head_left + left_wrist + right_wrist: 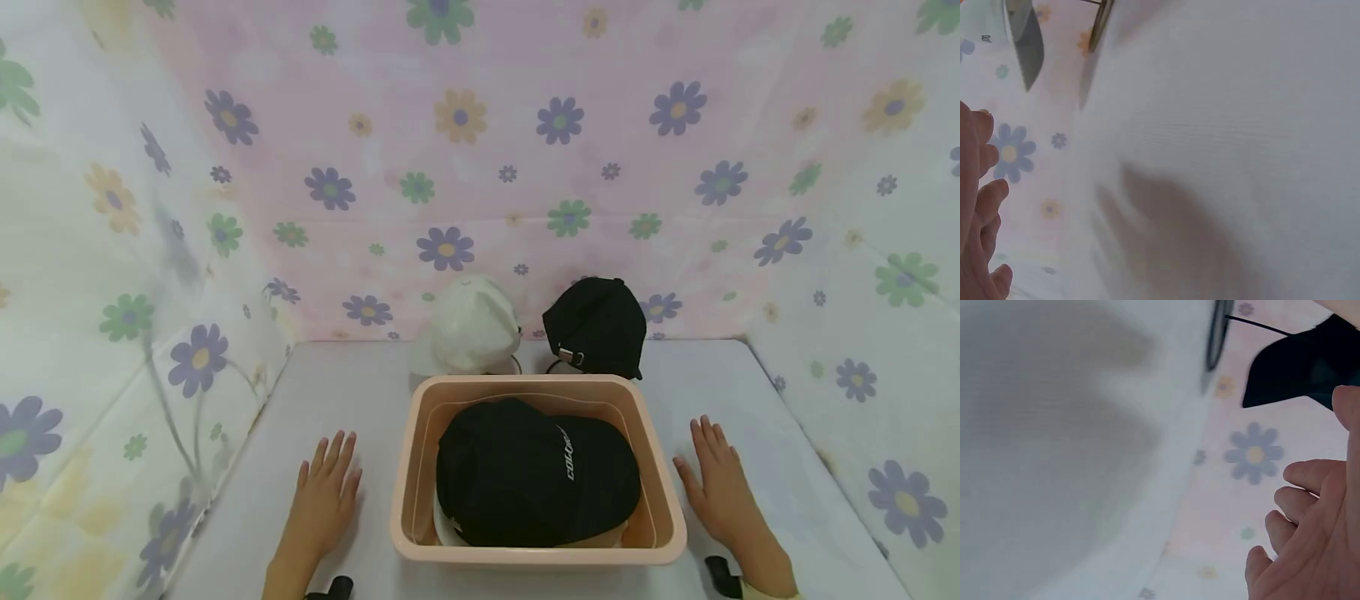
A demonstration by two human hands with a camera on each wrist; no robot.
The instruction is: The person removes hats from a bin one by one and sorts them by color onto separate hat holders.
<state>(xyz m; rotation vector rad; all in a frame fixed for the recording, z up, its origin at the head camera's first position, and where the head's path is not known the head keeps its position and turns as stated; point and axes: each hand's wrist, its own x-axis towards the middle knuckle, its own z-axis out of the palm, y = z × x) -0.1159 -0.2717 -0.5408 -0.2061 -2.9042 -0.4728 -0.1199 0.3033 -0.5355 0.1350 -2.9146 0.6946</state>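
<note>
A peach-coloured plastic basin [405,500] stands on the table between my two hands. Inside it lies a black baseball cap [495,475] with white lettering, its brim to the right; something white and something tan show beneath it. Behind the basin, a white cap [472,325] sits at the left and a second black cap [600,325] with a metal strap buckle at the right, both raised on stands. My left hand [321,498] is left of the basin, fingers extended, holding nothing. On the other side my right hand [723,496] is likewise extended and holds nothing.
The white table [337,375] ends at a flower-patterned cloth [495,167] behind, with more cloth at both sides. A thin dark stand base [1216,337] shows in the right wrist view, and a similar metal base [1100,25] in the left wrist view.
</note>
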